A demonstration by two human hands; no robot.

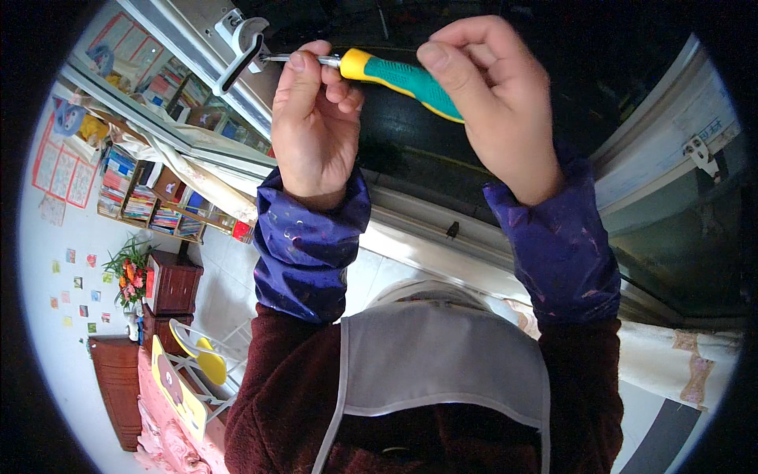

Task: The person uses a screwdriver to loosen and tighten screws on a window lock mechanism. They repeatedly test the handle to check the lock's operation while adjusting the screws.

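Note:
A screwdriver (408, 83) with a green and yellow handle lies across the view, its tip at the base of a white window handle (240, 62) on the window frame. My left hand (314, 118) pinches the metal shaft between thumb and fingers, close to the tip. At the other end, my right hand (503, 101) is beside the grip, slightly blurred. Its thumb overlaps the handle's rear part, and the fingers curl above. The butt of the handle is hidden behind this hand, so how firmly it holds is unclear. Any screw at the tip is too small to make out.
An open glass window sash (177, 127) stands at the left. The sliding track of the window sill (426, 222) crosses below my hands, with dark outdoors beyond. Another frame with a metal fitting (702, 155) is on the right. A bookshelf (142, 198) and curtain (183, 172) are behind the sash.

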